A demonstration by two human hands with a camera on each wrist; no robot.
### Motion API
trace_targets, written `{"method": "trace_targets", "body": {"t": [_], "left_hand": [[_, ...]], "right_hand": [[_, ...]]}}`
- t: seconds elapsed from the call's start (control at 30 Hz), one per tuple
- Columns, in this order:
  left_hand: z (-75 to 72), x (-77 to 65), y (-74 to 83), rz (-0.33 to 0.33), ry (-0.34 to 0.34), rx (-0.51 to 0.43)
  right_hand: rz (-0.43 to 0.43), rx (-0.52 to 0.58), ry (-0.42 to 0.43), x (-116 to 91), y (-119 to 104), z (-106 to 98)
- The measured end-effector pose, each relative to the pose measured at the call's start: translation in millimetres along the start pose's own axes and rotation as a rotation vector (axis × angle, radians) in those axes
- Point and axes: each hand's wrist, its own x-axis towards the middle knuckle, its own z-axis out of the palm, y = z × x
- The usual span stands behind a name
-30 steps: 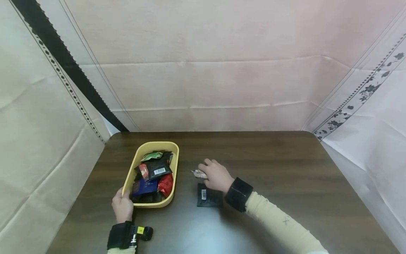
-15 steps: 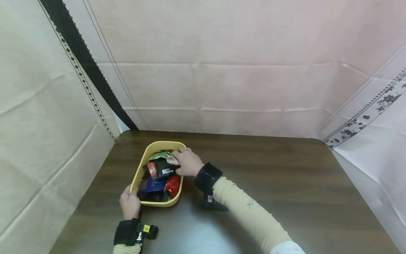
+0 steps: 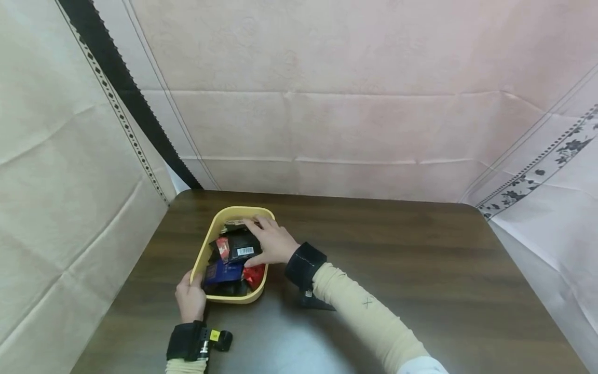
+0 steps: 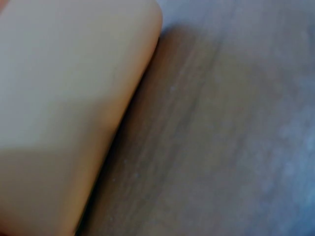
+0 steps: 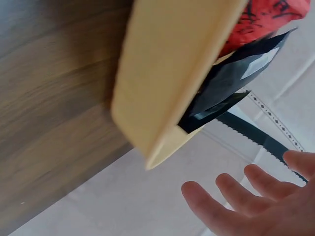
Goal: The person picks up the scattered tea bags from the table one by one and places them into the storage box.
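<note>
My left hand (image 3: 190,300) grips the near left rim of a yellow plastic basket (image 3: 233,299), with the thumb at the inner side. In the left wrist view the basket's smooth outer wall (image 4: 54,88) fills the left side. Over the basket's right side reaches my right hand (image 3: 276,245), fingers spread and holding nothing. Below its fingers lies a black packet with a barcode label (image 3: 240,243). A blue packet (image 3: 225,272) and a crumpled red packet (image 3: 254,275) sit toward the front. The right wrist view has the right hand's spread fingers (image 5: 206,204) beyond the rim.
On the table (image 3: 397,270), right of the basket, a flat black packet (image 3: 317,301) is partly hidden under the right forearm. A pale cloth (image 3: 327,130) hangs behind the table, with others at both sides. A small red-and-white packet (image 3: 223,249) lies in the basket.
My right hand has carried a small pale packet from the table to the basket and let go of it; its fingers have spread. My left hand has stayed on the rim. The view has shifted slightly.
</note>
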Motion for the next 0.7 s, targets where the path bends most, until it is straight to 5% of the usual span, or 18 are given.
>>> {"method": "trace_targets", "body": {"t": [0.23,0.43,0.7], "left_hand": [[1.0,-1.6,1.9,0.018,-0.002,-0.001],[0.8,-1.3,0.2,0.005,-0.006,-0.002],[2.3,-0.6,-1.3,-0.004,0.012,0.02]], "right_hand": [[0.014,-0.027,-0.023,-40.7,31.4,9.9],[0.069,-0.076,-0.125,-89.0,58.5,34.4],[0.086,-0.134,-0.205,-129.6,68.5,52.5]]}}
